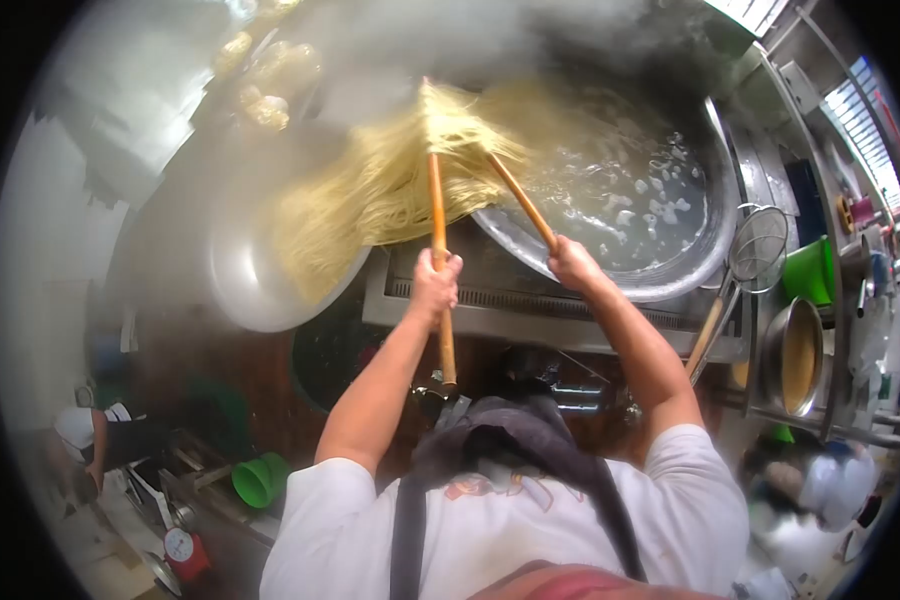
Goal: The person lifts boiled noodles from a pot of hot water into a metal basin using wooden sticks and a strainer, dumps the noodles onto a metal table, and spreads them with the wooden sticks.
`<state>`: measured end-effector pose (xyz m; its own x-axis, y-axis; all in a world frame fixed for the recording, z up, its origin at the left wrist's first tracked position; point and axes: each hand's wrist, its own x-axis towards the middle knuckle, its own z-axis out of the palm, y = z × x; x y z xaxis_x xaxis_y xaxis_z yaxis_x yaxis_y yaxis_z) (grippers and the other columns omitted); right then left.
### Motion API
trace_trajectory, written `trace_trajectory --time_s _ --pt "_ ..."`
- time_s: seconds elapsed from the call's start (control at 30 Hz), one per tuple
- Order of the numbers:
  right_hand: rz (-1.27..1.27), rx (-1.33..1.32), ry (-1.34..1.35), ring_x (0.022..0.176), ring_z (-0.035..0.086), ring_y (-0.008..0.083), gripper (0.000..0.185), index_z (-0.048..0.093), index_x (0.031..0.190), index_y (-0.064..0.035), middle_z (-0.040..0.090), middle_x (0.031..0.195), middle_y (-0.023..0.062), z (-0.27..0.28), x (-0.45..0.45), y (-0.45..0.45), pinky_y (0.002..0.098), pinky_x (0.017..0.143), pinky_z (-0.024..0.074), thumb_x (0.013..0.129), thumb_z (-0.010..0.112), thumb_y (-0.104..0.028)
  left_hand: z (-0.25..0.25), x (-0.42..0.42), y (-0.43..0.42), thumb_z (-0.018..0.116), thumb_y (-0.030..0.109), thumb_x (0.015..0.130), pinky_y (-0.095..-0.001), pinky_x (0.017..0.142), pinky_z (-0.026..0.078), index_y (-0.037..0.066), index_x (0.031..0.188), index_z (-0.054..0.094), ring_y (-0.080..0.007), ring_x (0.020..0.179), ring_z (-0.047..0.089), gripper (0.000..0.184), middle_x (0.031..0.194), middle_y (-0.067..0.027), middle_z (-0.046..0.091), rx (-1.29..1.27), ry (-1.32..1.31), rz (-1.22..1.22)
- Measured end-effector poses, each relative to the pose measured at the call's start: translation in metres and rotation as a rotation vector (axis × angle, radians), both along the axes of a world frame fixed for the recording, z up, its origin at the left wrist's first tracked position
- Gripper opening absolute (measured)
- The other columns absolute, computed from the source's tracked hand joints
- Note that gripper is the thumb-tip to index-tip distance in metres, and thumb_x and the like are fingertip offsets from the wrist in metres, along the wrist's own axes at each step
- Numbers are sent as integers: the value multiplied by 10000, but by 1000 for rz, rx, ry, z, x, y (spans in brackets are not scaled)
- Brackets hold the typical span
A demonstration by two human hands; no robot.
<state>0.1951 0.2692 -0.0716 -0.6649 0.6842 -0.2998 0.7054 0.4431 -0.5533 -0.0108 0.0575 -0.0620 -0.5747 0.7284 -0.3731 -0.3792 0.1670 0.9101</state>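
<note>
My left hand (436, 284) is wrapped round one long wooden stick (437, 200), whose lower end sticks out below the fist. A second wooden stick (523, 200) is gripped in my right hand (573, 263). Both sticks reach up into a big mass of yellow noodles (400, 185). The noodles hang over the sticks, between a large pot of bubbling water (715, 215) on the right and a round metal bowl (245, 290) on the left, and their lower left part lies in the bowl. Steam hides the far ends of the sticks.
A wire strainer (758, 248) lies right of the pot, near a green container (808, 272) and a metal bowl (794, 355). Bagged items (265, 105) are at the upper left. A co-worker (80, 435), a green bucket (260, 480) and a red scale (185, 552) are lower left.
</note>
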Motion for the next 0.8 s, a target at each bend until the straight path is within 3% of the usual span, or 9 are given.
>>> trace_trajectory --time_s 0.13,0.23,0.4,0.53,0.6,0.63,0.7,0.77,0.8 --pt "140 5 38 873 682 449 229 631 1010 37 696 920 275 81 -88 -86 506 764 544 862 578 -129 75 -54 -73 654 237 975 -251 343 356 92 1008 465 -71 421 420 241 677 2 466 26 16 125" --pt "179 -23 21 891 705 407 239 652 1023 58 707 933 266 118 -163 -152 481 757 568 851 569 -86 77 -122 -132 640 252 988 -253 368 362 92 929 456 -73 444 415 251 665 8 451 92 -140 193" --pt "398 107 27 916 718 364 238 643 1058 33 725 968 225 76 -220 -212 456 777 576 883 569 -112 13 -169 -217 637 270 989 -280 383 368 115 854 431 -93 456 418 290 633 23 421 -134 -121 196" --pt "488 279 -114 916 714 359 230 600 1071 -8 722 964 191 15 -155 -169 467 755 567 976 474 -175 -39 -156 -320 649 206 965 -299 366 349 115 955 462 -101 442 415 208 642 18 420 -602 283 -38" --pt "414 336 -97 937 698 364 245 590 1121 -66 709 953 172 21 -89 -115 482 758 555 1010 431 -216 -8 -160 -380 666 167 935 -281 368 302 124 1093 490 -88 428 363 241 657 29 397 -584 62 -44" --pt "320 271 -203 949 688 371 252 609 1108 -83 707 966 161 83 -56 -107 484 796 547 1008 440 -240 25 -161 -413 690 145 908 -272 371 288 126 1086 497 -81 425 339 263 674 40 396 -456 -21 -63" --pt "298 303 -383 903 689 361 283 655 1040 -79 707 919 141 117 21 -58 501 815 522 994 472 -290 86 -177 -463 722 149 856 -286 566 453 73 1133 537 -115 688 541 342 851 -11 545 -787 247 -128" --pt "179 307 -477 797 659 373 168 652 977 -56 676 836 172 186 89 -35 469 759 520 957 539 -178 166 -171 -480 714 168 799 -338 780 477 43 1088 572 -166 796 551 345 893 -18 549 -882 515 -276" --pt "140 301 -430 767 650 354 134 651 965 -53 656 819 184 208 127 -22 458 715 510 940 562 -150 191 -171 -477 720 162 795 -298 646 453 62 1122 560 -133 705 518 377 857 -8 519 -933 528 -291"
